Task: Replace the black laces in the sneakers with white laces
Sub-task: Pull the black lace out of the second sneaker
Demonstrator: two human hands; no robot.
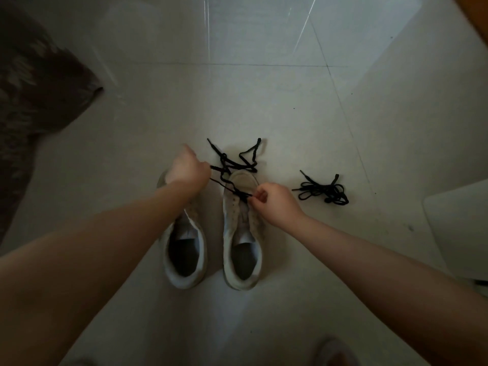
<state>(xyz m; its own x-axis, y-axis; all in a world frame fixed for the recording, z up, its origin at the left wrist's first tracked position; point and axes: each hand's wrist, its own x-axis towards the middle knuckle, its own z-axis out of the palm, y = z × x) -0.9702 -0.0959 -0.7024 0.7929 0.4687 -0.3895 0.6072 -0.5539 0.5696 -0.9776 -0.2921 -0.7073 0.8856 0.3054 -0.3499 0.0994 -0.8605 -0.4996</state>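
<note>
Two white sneakers stand side by side on the floor, toes pointing away from me. The left sneaker (184, 249) has no lace showing, and my forearm covers its front. The right sneaker (241, 233) has a black lace (235, 165) only at its front eyelets; most of that lace lies loose past the toe. My left hand (188, 170) grips one strand of it, raised above the left shoe's toe. My right hand (272, 204) pinches the lace at the right shoe's front eyelets. A second black lace (324, 191) lies bunched on the floor to the right.
The floor is pale tile (264, 107). A dark patterned cloth or rug (34, 101) fills the far left. A pale flat object (459, 225) sits at the right edge. Part of a foot (335, 352) shows at the bottom edge.
</note>
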